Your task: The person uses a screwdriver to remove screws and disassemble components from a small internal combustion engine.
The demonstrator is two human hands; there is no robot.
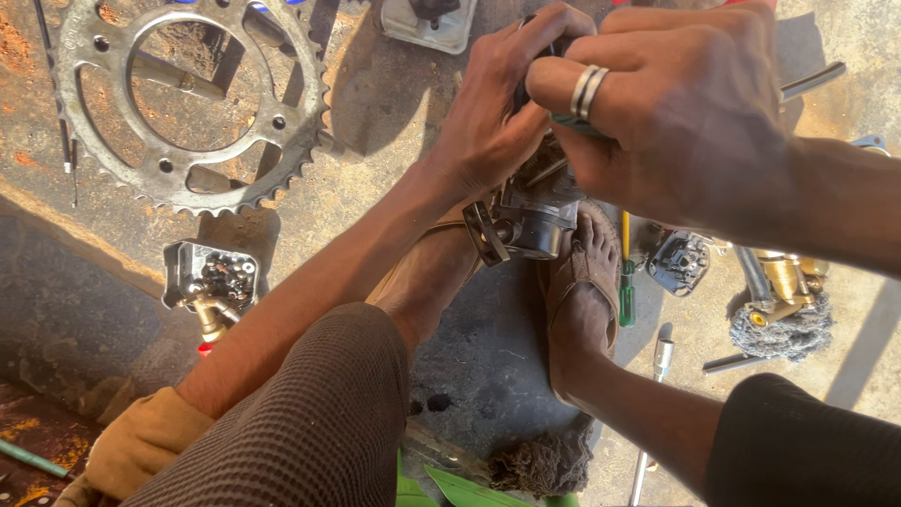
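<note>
Between the feet on the floor (pixel 469 347): carburetor (pixel 535 211), left hand (pixel 488 122) fingers clamped on it, right hand (pixel 676 113) fingers clamped on tool. Slip risk: tool skidding off, striking toes.

Bare floor btwn sprocket (pixel 192 103) & hands (pixel 601 113); tools (pixel 770 291) crowding right.

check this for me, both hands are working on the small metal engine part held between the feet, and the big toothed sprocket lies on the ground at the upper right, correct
Not quite. In the head view the sprocket lies at the upper left, not the upper right. The rest holds: the left hand and right hand are both on the metal engine part between the feet.
</note>
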